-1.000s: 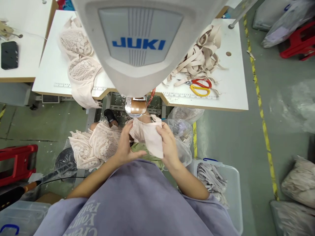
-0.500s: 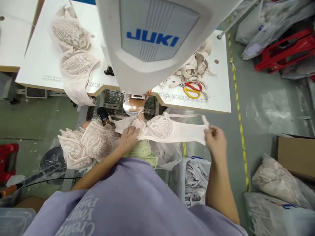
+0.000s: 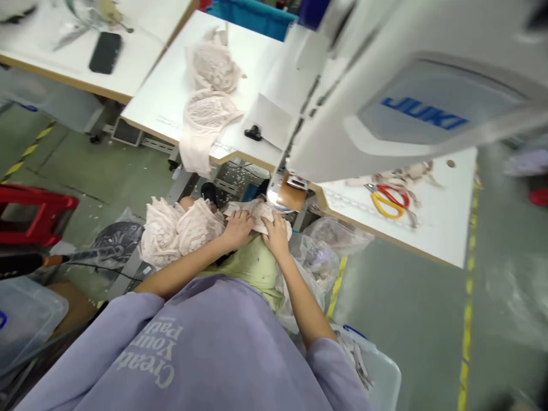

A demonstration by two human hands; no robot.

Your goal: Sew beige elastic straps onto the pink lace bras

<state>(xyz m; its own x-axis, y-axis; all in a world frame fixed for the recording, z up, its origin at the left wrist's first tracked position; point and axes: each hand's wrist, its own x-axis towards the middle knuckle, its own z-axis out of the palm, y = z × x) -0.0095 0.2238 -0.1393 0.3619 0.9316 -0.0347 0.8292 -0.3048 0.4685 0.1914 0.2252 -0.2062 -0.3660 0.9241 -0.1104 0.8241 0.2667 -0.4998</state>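
A pale pink lace bra point(image 3: 259, 212) lies bunched over my lap, just below the front end of the sewing machine point(image 3: 342, 148). My left hand point(image 3: 238, 229) is closed on the bra's left part, fingers bent over the fabric. Close beside it, my right hand point(image 3: 277, 235) grips the other part, its fingertips on the lace. My palms hide some of the bra. To the left of my left hand rests another lace bra point(image 3: 194, 231), cups facing up.
On the white table point(image 3: 445, 228) lie red-and-yellow scissors point(image 3: 387, 201) and beige strap scraps point(image 3: 411, 174). Another bra point(image 3: 209, 114) hangs over the table's front edge, near a black clip point(image 3: 253, 133). A plastic bin point(image 3: 383, 371) stands at lower right, a red stool point(image 3: 34, 214) at left.
My right hand has come in from far right to beside my left hand, and the stretched bra is now gathered between them. The view has swung left.
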